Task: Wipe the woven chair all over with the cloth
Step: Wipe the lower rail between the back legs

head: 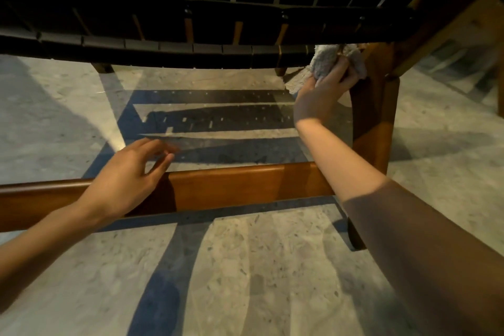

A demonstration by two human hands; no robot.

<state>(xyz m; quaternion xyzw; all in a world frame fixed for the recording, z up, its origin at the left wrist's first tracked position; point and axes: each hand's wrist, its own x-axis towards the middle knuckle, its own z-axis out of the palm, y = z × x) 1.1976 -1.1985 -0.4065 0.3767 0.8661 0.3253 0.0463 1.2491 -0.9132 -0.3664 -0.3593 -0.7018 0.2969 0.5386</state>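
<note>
The woven chair [191, 49] fills the top of the head view, seen from low down: dark woven straps wrap its seat rail over a brown wooden frame. My right hand [324, 90] grips a grey fluffy cloth [324, 58] and presses it under the seat rail's right end, beside the wooden front leg [373, 106]. My left hand [128, 180] rests on the low wooden crossbar [245, 185], fingers apart and holding nothing. Part of the cloth is hidden behind my fingers.
Speckled stone floor [245, 267] lies under the chair, crossed by dark shadows of the straps. Two back legs [102, 67] show under the rail. Another wooden frame piece [463, 8] slants across the upper right corner.
</note>
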